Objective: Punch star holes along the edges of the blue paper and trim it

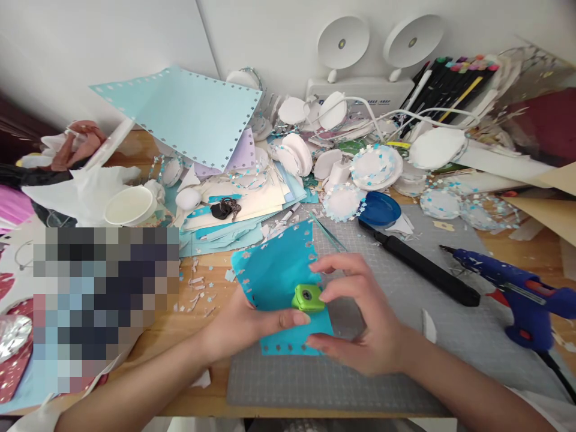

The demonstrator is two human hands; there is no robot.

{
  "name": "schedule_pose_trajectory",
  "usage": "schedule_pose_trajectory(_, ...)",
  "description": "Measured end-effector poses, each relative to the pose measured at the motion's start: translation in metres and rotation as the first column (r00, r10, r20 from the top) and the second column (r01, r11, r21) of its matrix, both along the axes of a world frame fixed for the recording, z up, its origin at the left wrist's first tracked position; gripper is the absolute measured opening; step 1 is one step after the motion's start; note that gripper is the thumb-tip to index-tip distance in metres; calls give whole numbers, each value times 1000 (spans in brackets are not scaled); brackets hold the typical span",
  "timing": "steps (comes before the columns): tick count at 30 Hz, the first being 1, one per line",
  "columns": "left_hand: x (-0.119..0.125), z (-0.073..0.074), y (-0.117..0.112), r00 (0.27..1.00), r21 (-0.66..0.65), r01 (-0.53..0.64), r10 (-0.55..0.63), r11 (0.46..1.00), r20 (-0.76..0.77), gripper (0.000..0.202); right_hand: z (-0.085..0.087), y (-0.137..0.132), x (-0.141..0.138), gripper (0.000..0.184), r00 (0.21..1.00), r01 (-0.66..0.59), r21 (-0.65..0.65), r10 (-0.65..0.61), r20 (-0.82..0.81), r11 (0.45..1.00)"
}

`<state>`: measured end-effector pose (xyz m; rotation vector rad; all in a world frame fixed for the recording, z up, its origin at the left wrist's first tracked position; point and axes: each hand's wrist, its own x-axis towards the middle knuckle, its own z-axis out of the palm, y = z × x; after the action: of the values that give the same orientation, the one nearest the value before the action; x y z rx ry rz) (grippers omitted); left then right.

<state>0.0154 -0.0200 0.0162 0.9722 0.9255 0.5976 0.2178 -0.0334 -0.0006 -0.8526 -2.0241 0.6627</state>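
Note:
A bright green craft punch (308,298) sits over a sheet of blue paper (276,279) whose edges have rows of small star- or flower-shaped holes. My left hand (252,321) grips the punch, its thumb along the near side and its other fingers hidden beneath the paper. Beside the punch on the right, my right hand (364,312) is curved with thumb and fingers apart. One of its fingertips is at the punch's right edge; whether it touches, I cannot tell.
A grey cutting mat (360,384) lies under my hands. On the right are a blue glue gun (513,288) and a black pen-like tool (427,270). Tweezers (330,233) and a blue dish (380,208) lie beyond. Stacked paper (225,237) and decorated white discs (373,168) crowd the back.

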Motion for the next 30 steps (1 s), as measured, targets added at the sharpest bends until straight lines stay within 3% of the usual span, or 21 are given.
schedule_pose_trajectory(4,0,3,3,999,21,10,-9,1000,-49,45,7,2,5,29,991,94,13,-92,-96,995)
schedule_pose_trajectory(9,1,-3,2,996,78,-34,40,996,-80,45,6,3,0,28,993,7,52,-13,115,999)
schedule_pose_trajectory(19,1,-7,1,993,132,-38,53,991,-110,45,-4,4,-5,16,981,76,77,-89,171,994)
schedule_pose_trajectory(24,0,-5,1,992,61,-30,37,998,-123,42,4,7,1,17,998,-12,-116,20,67,993)
schedule_pose_trajectory(26,-1,-2,0,993,14,-63,64,998,-96,45,5,15,8,8,998,45,-119,-40,39,992)
schedule_pose_trajectory(27,-2,-2,0,994,-13,-79,78,997,-73,47,3,20,13,4,989,138,-74,-133,69,988)
schedule_pose_trajectory(30,-8,-5,-2,996,-90,-82,83,993,13,53,-7,35,24,3,851,361,130,-384,360,923)
